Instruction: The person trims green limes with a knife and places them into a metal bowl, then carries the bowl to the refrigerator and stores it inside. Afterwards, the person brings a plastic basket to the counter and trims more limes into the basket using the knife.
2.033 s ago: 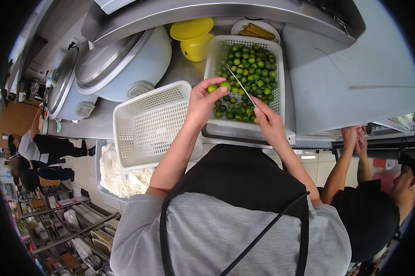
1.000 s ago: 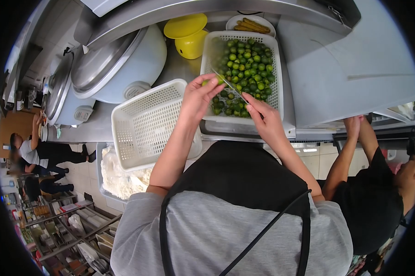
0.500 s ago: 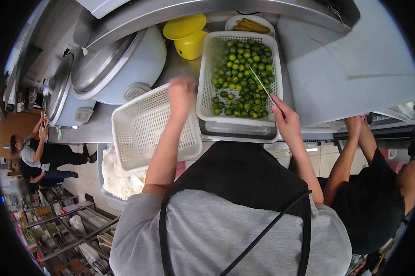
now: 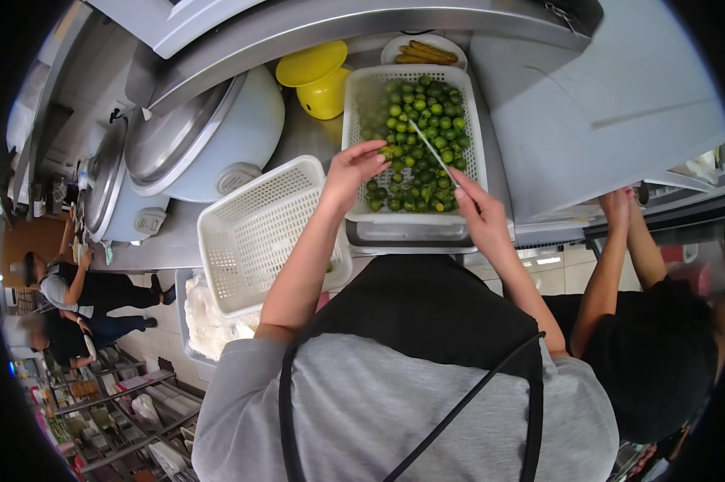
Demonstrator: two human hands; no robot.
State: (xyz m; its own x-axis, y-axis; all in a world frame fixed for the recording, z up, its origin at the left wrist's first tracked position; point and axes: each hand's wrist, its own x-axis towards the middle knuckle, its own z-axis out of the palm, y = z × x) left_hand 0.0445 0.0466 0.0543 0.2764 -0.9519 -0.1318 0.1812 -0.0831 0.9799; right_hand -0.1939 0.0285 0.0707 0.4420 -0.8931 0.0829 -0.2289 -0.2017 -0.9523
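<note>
My left hand is at the left side of a white perforated basket heaped with small green limes. Between its thumb and fingertips is a yellowish-green lime. My right hand, at the basket's lower right, grips a thin-bladed knife; its blade slants up and left over the limes. Left of my left wrist stands a second white basket. A bit of green shows in it, partly hidden by my forearm.
Large rice cookers stand at the left, with a yellow container behind the baskets. A plate of brown sticks lies at the back. Another person's hands are at the right; other people stand far left.
My left hand has moved right from over the second basket to the limes. A bit of green now shows in that basket. My right hand keeps the knife over the limes.
</note>
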